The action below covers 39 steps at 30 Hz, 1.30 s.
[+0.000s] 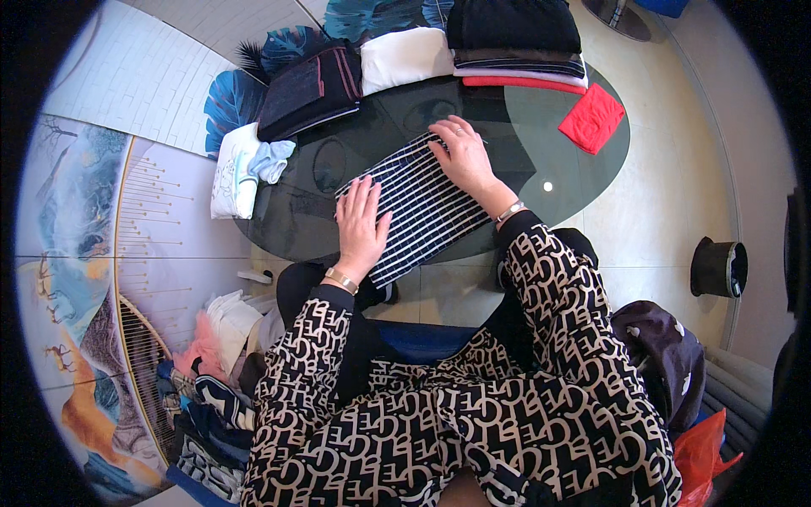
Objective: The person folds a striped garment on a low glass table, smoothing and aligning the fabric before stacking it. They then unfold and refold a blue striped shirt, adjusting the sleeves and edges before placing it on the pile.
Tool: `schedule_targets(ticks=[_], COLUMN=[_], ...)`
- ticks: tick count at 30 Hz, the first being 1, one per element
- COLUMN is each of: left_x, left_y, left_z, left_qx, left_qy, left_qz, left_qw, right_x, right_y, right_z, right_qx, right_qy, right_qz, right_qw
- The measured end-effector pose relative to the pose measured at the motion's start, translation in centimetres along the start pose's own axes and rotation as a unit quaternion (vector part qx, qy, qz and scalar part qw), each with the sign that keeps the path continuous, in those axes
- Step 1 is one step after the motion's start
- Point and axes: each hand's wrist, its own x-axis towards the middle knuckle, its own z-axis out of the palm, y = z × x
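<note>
A dark navy and white checked cloth lies folded into a flat rectangle on an oval glass table, its near corner reaching past the table's edge. My left hand rests on the cloth's left side, fingers pointing away from me. At the far right corner, my right hand touches the cloth with bent fingers; whether it pinches the fabric cannot be told. Part of that corner is hidden beneath the fingers.
Along the table's far side stand dark folded clothes, a folded white garment and a tall folded stack. A red folded cloth lies at right, white and pale blue garments at left. Loose clothes are heaped beside me.
</note>
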Motion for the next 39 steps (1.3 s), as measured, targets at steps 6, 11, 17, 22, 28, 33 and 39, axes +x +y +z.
schedule_targets(ticks=[6,11,17,22,28,33,39], left_x=[2.5,2.7,3.8,4.8,3.1,2.3,1.6], left_y=[-1.7,-4.0,-3.5,-1.1,7.5,8.0,6.3], left_z=[0.0,-0.7,-0.6,-0.3,0.7,1.2,1.2], left_qx=[-0.002,-0.023,-0.122,0.023,-0.049,-0.024,-0.016], left_qy=[0.046,0.014,0.071,0.067,-0.022,-0.121,-0.184], left_qz=[-0.073,-0.095,-0.169,-0.102,0.118,0.056,0.046], left_qw=[0.996,0.995,0.975,0.992,0.992,0.991,0.982], right_x=[0.0,0.2,1.2,0.5,0.1,0.1,-2.6], right_y=[0.1,0.3,-0.1,0.3,1.5,-0.9,-4.8], right_z=[-0.5,-0.2,0.0,0.4,0.2,-0.2,0.3], right_qx=[-0.013,-0.008,-0.045,-0.050,-0.034,-0.019,-0.043], right_qy=[-0.057,-0.079,-0.021,-0.010,-0.020,0.036,-0.154], right_qz=[-0.023,0.008,0.065,0.088,0.085,0.032,-0.142], right_qw=[0.998,0.997,0.997,0.995,0.996,0.999,0.977])
